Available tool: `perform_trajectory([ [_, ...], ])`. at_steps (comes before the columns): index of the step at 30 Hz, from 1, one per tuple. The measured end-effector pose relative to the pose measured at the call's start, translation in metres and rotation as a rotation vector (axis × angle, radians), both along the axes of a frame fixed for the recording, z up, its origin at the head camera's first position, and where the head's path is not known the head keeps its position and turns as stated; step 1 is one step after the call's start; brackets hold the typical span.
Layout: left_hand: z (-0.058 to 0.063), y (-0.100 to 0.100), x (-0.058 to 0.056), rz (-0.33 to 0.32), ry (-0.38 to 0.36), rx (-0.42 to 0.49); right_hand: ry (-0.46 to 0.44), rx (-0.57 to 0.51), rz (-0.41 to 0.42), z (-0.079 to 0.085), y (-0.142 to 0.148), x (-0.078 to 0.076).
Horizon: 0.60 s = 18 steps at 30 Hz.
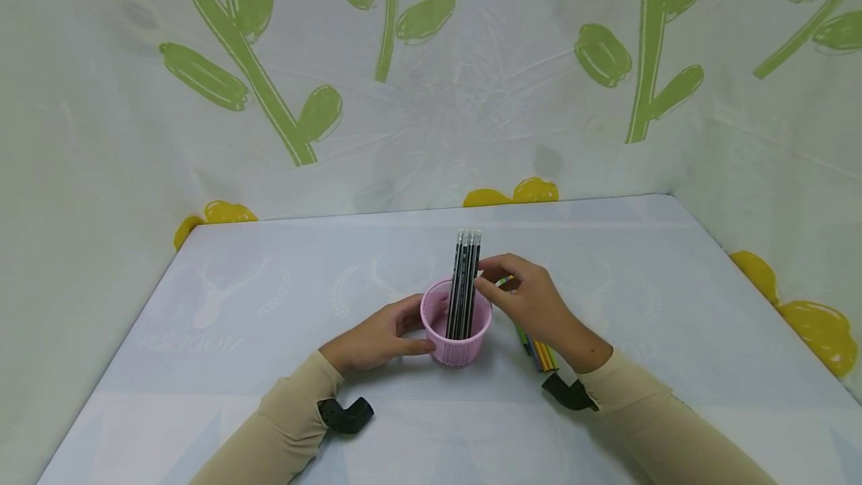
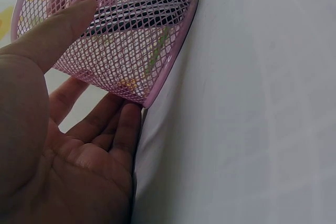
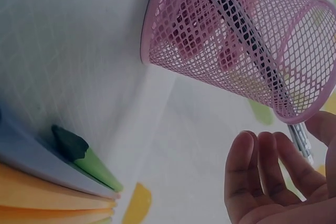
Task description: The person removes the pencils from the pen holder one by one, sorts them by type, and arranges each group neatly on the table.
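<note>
A pink mesh pen cup [image 1: 456, 352] stands upright on the table. Several black striped pencils [image 1: 463, 287] lean inside it, their silvery ends rising over the rim. My left hand [image 1: 382, 335] holds the cup from the left. In the left wrist view its thumb [image 2: 73, 22] lies along the mesh, with the other fingers round the lower side. Beside the rim, my right hand [image 1: 532, 302] hovers close to the pencils, thumb and fingers parted. Seen from the right wrist, its fingers [image 3: 268, 166] are loosely bent with nothing between them.
Several coloured pens [image 1: 539, 354], green, blue and orange among them, lie right of the cup, partly hidden under the right hand and forearm. A pale printed cloth covers the table [image 1: 236, 365]. Behind it hangs a white backdrop [image 1: 458, 133] with green leaves and yellow flowers.
</note>
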State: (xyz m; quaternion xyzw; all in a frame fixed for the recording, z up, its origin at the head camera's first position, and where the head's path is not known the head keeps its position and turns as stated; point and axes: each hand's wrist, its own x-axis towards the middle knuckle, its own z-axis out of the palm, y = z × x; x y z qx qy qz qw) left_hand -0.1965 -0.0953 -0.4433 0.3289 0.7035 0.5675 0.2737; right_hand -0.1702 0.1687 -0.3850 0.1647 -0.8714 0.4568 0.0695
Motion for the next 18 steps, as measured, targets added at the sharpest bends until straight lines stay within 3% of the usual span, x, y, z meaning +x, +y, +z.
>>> perform_trajectory([
  [18,-0.0003,0.0002,0.0,-0.003,0.002,0.003,-0.023,0.015,0.007,-0.003,-0.0038,0.0011],
])
